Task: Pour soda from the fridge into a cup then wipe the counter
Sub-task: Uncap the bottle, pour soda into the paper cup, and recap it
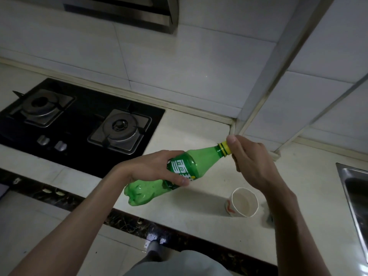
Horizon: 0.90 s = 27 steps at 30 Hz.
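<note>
Head cam looking down at the counter (199, 132): left hand (155, 168) wrapped around the middle of a green soda bottle (171, 176), held tilted in the air, neck up-right. Right hand (249, 156) pinches the yellow cap (225, 147). Paper cup (244, 202) stands on the counter just below, between gas hob (79, 124) and sink (354, 194).

Hob (79, 124) set into surface (189, 136), left half of frame. Hood (129, 10) above it, top edge. Bottle (199, 162) at centre, tilted over surface, cap (224, 148) toward upper right. Left hand (155, 166) grips bottle body; right hand (251, 158) pinches cap. Cup (243, 203) upright on surface, lower right of bottle. Sink (356, 192) at right edge, right of cup.
</note>
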### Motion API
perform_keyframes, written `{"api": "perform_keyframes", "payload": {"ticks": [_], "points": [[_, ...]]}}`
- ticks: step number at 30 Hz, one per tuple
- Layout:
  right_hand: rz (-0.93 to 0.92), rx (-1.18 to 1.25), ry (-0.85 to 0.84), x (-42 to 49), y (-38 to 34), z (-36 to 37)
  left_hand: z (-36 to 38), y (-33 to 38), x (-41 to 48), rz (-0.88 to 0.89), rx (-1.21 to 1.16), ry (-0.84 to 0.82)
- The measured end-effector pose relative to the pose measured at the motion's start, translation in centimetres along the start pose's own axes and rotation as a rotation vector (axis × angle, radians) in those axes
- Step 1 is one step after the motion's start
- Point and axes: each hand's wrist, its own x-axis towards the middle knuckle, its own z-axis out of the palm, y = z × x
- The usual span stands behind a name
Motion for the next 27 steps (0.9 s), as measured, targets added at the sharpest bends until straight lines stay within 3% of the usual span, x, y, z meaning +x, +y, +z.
{"api": "perform_keyframes", "payload": {"ticks": [5,11,18,22,24,27], "points": [[-0.201,-0.104,0.039,0.7,-0.6,0.9,-1.5,-1.2,-1.0,0.02,-0.047,-0.031],[-0.309,0.027,0.048,1.8,-2.7,2.9,-2.7,-2.5,-2.2,0.074,-0.025,-0.031],[-0.12,-0.038,0.177,3.2,-5.1,4.0,-1.1,-4.1,-1.7,0.26,0.108,0.389],[0.164,-0.126,0.134,3.7,-5.6,4.5,-1.9,-3.9,-1.9,0.262,0.557,0.644],[0.178,-0.115,0.138,3.6,-5.8,4.4,-2.7,-3.5,-2.1,0.247,0.477,0.514],[-0.093,-0.225,0.173,3.3,-6.6,3.9,-3.9,-2.7,-2.2,0.212,0.161,0.196]]}}
